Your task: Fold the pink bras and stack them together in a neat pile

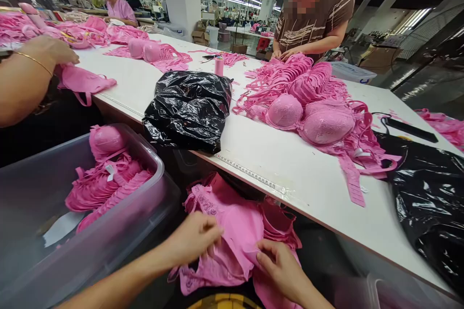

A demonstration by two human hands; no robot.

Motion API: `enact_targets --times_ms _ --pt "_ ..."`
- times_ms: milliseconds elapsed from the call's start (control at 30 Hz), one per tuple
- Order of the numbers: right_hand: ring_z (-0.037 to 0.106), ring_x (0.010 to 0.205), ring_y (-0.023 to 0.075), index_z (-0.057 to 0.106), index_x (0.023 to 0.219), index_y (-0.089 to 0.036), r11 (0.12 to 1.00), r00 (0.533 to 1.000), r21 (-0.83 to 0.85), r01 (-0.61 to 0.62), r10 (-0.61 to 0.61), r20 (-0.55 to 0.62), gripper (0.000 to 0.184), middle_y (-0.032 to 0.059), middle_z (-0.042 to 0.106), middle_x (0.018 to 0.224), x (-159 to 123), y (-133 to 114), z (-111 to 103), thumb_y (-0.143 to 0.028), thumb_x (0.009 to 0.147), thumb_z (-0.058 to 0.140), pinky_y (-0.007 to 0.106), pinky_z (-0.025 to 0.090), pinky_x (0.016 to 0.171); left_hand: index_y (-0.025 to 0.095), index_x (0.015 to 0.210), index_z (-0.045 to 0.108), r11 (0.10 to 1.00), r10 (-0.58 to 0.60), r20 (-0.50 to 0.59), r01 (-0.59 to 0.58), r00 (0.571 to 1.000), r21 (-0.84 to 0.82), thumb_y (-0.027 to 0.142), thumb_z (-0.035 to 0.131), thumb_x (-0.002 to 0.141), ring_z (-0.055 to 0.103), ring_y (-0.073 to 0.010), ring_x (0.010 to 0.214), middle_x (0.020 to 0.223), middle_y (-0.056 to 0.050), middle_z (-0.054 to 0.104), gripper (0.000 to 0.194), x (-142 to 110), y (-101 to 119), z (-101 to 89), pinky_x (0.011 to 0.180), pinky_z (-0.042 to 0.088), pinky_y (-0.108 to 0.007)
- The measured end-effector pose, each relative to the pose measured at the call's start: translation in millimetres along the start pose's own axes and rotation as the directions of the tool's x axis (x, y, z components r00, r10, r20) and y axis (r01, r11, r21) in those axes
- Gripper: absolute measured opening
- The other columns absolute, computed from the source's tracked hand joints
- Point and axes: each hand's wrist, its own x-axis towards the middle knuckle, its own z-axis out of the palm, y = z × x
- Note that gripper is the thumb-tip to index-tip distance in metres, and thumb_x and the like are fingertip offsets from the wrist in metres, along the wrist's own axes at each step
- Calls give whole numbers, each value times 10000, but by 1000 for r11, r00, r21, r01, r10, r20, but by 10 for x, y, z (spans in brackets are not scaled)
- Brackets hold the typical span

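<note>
A pink bra (241,222) lies spread over my lap, below the table's near edge, with its cup linings facing up. My right hand (279,265) pinches the bra's edge between thumb and fingers. Over the left part of the same bra is my left hand (195,241), its fingers curled together and slightly blurred; what they hold, if anything, is hidden. More pink bra cups (279,222) lie bunched just behind and to the right of it.
A plastic tub (145,154) at left holds stacked pink bras (108,178). On the white table (261,154) are a black plastic bag (188,108), a bra pile (308,101), a thread spool (219,65) and a phone (411,129). A co-worker's hand (50,53) reaches in left; another person (315,14) stands opposite.
</note>
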Motion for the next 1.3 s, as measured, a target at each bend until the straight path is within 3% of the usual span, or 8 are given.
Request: enact_targets --times_ms 133,267,467,667,833,1000,1200,1300 --pt "455 590 130 565 645 -158 994 1000 -107 11 -9 20 233 -9 534 608 -57 -51 -28 -284 810 459 219 314 543 180 578 599 826 363 -59 -292 930 482 246 481 742 595 -159 647 646 -18 653 213 267 280 -260 626 431 -236" --pt "469 599 132 572 656 -159 993 1000 -115 22 -21 10 249 -5 549 625 -93 -84 -49 -299 821 450 220 314 546 187 558 616 715 241 105 -250 965 653 283 646 609 622 -226 660 613 -43 660 113 627 230 -156 636 447 -282" --pt "418 563 112 570 632 -152 998 1000 -48 28 -29 -12 273 -23 492 587 -111 -99 -80 -320 819 464 213 295 522 188 766 672 689 154 81 -166 985 706 378 782 409 629 -301 815 788 -72 676 419 814 108 -38 694 464 -313" --pt "535 745 179 644 637 -180 996 993 65 62 -54 -108 266 33 568 771 -140 -24 -197 -368 794 540 265 420 677 203 985 658 601 492 -24 -319 870 733 221 551 775 581 -242 902 954 -86 635 236 449 170 48 816 433 -351" --pt "539 727 188 725 778 -198 966 950 251 54 28 -311 249 35 544 737 -84 -59 -247 -424 729 634 297 449 686 207 989 670 630 687 53 -631 725 452 215 416 891 628 -175 813 872 -73 685 271 116 2 533 764 491 -257" --pt "512 647 159 723 761 -181 937 885 314 156 9 -466 243 9 501 672 114 -204 -22 -412 702 674 265 450 587 184 1068 622 923 344 -342 -382 874 -47 293 546 808 645 -211 869 1012 -92 672 292 227 -86 786 746 538 -281" --pt "534 673 160 678 833 -189 939 780 86 334 -224 -585 154 29 541 721 168 -284 227 -310 789 594 256 466 605 136 918 667 834 140 -295 -273 945 -479 338 657 703 619 -194 753 771 -46 672 295 329 21 725 704 520 -275" --pt "571 783 188 658 855 -184 949 850 115 294 -205 -485 176 60 585 836 134 -320 175 -334 780 605 275 486 686 137 840 681 765 111 -229 -230 967 -602 330 681 672 582 -161 695 729 -20 640 256 301 69 685 679 511 -267"
